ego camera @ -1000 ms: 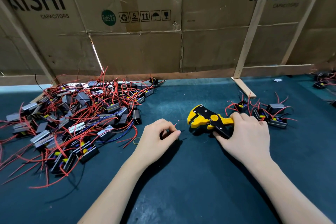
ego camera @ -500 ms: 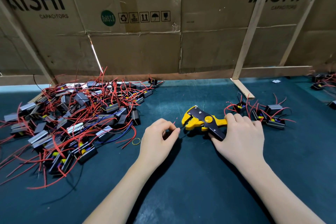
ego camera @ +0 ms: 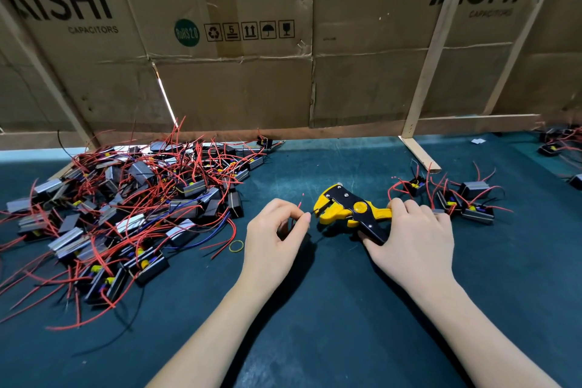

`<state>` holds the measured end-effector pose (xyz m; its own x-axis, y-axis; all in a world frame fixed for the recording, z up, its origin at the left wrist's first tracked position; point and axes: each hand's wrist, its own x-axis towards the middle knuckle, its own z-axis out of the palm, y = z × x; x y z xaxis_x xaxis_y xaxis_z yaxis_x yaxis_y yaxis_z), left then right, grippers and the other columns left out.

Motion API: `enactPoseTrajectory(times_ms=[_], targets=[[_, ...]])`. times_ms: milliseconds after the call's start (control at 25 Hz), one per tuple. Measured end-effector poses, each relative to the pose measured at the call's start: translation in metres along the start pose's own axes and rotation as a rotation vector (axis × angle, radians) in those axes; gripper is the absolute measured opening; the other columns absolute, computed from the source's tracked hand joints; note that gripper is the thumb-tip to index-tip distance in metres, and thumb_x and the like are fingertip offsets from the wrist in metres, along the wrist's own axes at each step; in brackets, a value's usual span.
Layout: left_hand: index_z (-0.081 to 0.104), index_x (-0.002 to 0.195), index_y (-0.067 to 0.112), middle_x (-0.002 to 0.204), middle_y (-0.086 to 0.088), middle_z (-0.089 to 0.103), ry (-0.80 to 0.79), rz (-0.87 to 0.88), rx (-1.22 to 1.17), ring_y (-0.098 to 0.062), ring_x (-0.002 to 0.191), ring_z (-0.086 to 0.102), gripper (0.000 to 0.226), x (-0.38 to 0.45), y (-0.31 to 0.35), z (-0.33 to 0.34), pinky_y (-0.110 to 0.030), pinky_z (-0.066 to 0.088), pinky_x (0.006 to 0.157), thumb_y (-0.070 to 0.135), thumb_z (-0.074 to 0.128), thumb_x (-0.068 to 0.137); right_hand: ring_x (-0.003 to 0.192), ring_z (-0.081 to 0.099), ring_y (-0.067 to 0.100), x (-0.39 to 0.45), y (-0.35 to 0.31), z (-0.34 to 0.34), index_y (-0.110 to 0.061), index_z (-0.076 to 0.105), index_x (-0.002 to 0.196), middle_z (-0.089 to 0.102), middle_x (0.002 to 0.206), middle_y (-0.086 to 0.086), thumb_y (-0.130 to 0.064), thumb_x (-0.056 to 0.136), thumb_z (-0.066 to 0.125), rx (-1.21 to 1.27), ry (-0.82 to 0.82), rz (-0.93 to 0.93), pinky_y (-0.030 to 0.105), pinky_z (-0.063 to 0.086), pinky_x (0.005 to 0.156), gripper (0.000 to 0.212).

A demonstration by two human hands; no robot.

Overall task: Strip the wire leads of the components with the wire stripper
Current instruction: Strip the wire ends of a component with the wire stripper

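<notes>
Head view, left hand: left hand (ego camera: 277, 230) curled near the middle of the desk (ego camera: 346, 340), thumb and fingertips pinching a thin red wire lead (ego camera: 299, 202); tip of lead poking up just beside the stripper's mouth, seemingly not yet inside.
Head view, right hand: right hand (ego camera: 412, 236) wrapped round the handles of the yellow-and-black wire stripper (ego camera: 346, 209), head aimed left toward the lead; jaws look slightly parted.
Head view, held component: body mostly hidden under the left hand; cannot tell its make.
Head view, waiting: large heap of components (ego camera: 126, 208) with tangled red leads toward the left edge, probably unstripped.
Head view, likely finished: small cluster (ego camera: 466, 198) behind the right hand, toward the back right.
Progress, judged: early; few done, bulk remaining, current lead about to be stripped.
</notes>
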<state>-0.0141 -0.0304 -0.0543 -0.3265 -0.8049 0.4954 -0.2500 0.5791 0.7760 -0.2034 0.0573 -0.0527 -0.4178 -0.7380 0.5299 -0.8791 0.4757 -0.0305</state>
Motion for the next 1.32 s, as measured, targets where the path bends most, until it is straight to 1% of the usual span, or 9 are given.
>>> enactPoseTrajectory(times_ms=[160, 280, 400, 600, 800, 1040, 1160, 1240, 1320], targets=[[0.064, 0.069, 0.02, 0.074, 0.012, 0.054, -0.019, -0.048, 0.079, -0.007, 0.063, 0.044, 0.02, -0.001, 0.001, 0.003, -0.026, 0.035, 0.061, 0.02, 0.071, 0.087, 0.079, 0.059, 0.03, 0.001, 0.0, -0.001, -0.012, 0.056, 0.086, 0.06, 0.079, 0.004, -0.056, 0.066, 0.077, 0.018, -0.031, 0.012, 0.039, 0.034, 0.074, 0.053], [0.063, 0.067, 0.02, 0.07, 0.014, 0.052, -0.028, -0.067, 0.12, -0.005, 0.063, 0.045, 0.021, -0.002, 0.001, 0.003, -0.026, 0.032, 0.061, 0.02, 0.071, 0.087, 0.082, 0.06, 0.03, 0.0, -0.001, -0.001, -0.011, 0.058, 0.089, 0.061, 0.081, 0.004, -0.057, 0.067, 0.075, 0.03, -0.04, 0.015, 0.039, 0.034, 0.074, 0.054], [0.063, 0.067, 0.019, 0.071, 0.013, 0.052, -0.039, -0.067, 0.128, -0.006, 0.062, 0.044, 0.021, -0.001, 0.003, 0.002, -0.027, 0.034, 0.061, 0.02, 0.071, 0.087, 0.085, 0.06, 0.03, 0.001, -0.001, -0.002, -0.012, 0.059, 0.092, 0.062, 0.083, 0.003, -0.058, 0.069, 0.073, 0.029, -0.046, 0.007, 0.039, 0.034, 0.075, 0.053], [0.059, 0.065, 0.023, 0.072, 0.011, 0.053, -0.053, -0.083, 0.122, -0.008, 0.062, 0.044, 0.025, -0.001, 0.004, 0.001, -0.028, 0.037, 0.063, 0.019, 0.07, 0.087, 0.078, 0.061, 0.03, 0.001, -0.003, -0.005, -0.012, 0.061, 0.084, 0.062, 0.077, 0.004, -0.055, 0.068, 0.075, 0.043, -0.012, -0.022, 0.04, 0.035, 0.075, 0.049], [0.063, 0.068, 0.016, 0.076, 0.007, 0.058, -0.067, -0.097, 0.132, -0.013, 0.065, 0.048, 0.019, -0.001, 0.004, 0.0, -0.036, 0.046, 0.066, 0.018, 0.069, 0.086, 0.07, 0.063, 0.032, 0.001, -0.004, -0.007, -0.009, 0.063, 0.077, 0.062, 0.068, 0.007, -0.05, 0.066, 0.081, 0.072, 0.037, -0.046, 0.038, 0.036, 0.07, 0.047], [0.063, 0.069, 0.015, 0.076, 0.006, 0.058, -0.08, -0.107, 0.134, -0.017, 0.068, 0.05, 0.018, 0.0, 0.004, -0.002, -0.04, 0.048, 0.069, 0.018, 0.069, 0.086, 0.062, 0.062, 0.033, 0.001, -0.004, -0.012, -0.008, 0.062, 0.07, 0.06, 0.061, 0.007, -0.046, 0.064, 0.084, 0.078, 0.01, -0.054, 0.037, 0.038, 0.067, 0.044], [0.064, 0.069, 0.014, 0.076, 0.005, 0.058, -0.09, -0.085, 0.135, -0.017, 0.068, 0.05, 0.018, 0.0, 0.004, -0.002, -0.04, 0.048, 0.069, 0.018, 0.069, 0.086, 0.058, 0.06, 0.033, 0.002, -0.004, -0.015, -0.011, 0.062, 0.066, 0.06, 0.059, 0.006, -0.05, 0.062, 0.084, 0.036, -0.025, -0.041, 0.03, 0.03, 0.058, 0.045], [0.063, 0.068, 0.014, 0.075, 0.004, 0.057, -0.088, -0.067, 0.135, -0.015, 0.066, 0.047, 0.019, 0.0, 0.003, -0.002, -0.04, 0.047, 0.068, 0.018, 0.069, 0.086, 0.062, 0.062, 0.032, 0.003, -0.005, -0.016, -0.016, 0.063, 0.069, 0.062, 0.063, 0.005, -0.059, 0.068, 0.076, -0.028, -0.059, -0.01, 0.027, 0.024, 0.055, 0.045], [0.062, 0.068, 0.016, 0.074, 0.005, 0.055, -0.087, -0.045, 0.127, -0.013, 0.064, 0.046, 0.02, -0.001, 0.002, -0.003, -0.039, 0.046, 0.066, 0.019, 0.069, 0.086, 0.062, 0.062, 0.032, 0.003, -0.003, -0.015, -0.015, 0.063, 0.07, 0.061, 0.063, 0.006, -0.058, 0.068, 0.076, -0.023, -0.031, -0.013, 0.028, 0.025, 0.053, 0.045]])
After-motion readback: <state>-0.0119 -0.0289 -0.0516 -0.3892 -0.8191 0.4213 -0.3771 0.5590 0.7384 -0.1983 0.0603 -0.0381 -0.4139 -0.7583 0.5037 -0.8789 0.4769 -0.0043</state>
